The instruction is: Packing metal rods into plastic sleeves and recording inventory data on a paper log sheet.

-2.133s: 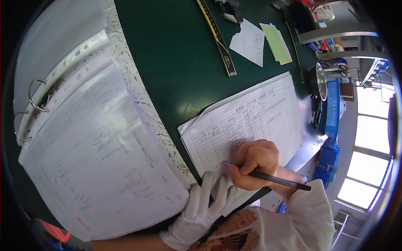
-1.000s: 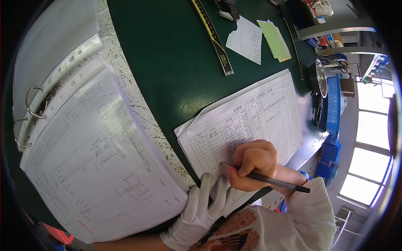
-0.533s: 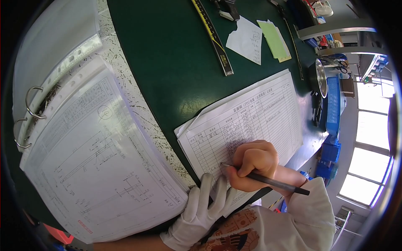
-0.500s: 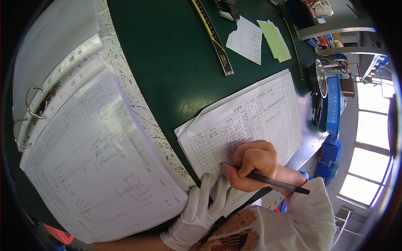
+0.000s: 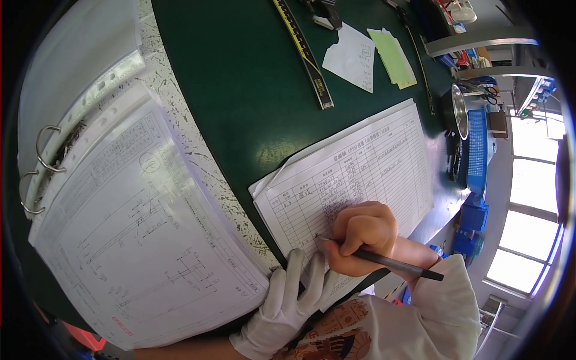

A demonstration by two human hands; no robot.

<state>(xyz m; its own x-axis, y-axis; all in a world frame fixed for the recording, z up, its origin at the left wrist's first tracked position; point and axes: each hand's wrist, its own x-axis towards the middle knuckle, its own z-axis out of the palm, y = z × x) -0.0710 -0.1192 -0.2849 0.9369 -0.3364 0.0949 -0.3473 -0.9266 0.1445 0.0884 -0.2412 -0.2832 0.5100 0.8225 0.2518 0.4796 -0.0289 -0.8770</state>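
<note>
My bare right hand (image 5: 365,234) is closed around a dark pen (image 5: 399,263), its tip touching a printed form (image 5: 372,174). Handwriting fills several rows of the form's table, which tops a small stack of sheets. In a white glove, my left hand (image 5: 289,303) lies with fingers stretched and apart, fingertips on the form's lower left edge. Left of that hand, an open ring binder (image 5: 51,153) holds a sleeved technical drawing (image 5: 150,234) with a red stamp near its bottom.
On the green tabletop (image 5: 228,78) lie a black and yellow ruler (image 5: 305,57), a torn white note (image 5: 353,59) and green paper slips (image 5: 393,59). Farther right are a metal bowl (image 5: 460,111), a blue basket (image 5: 477,150), scissors (image 5: 492,95) and blue bins (image 5: 471,222).
</note>
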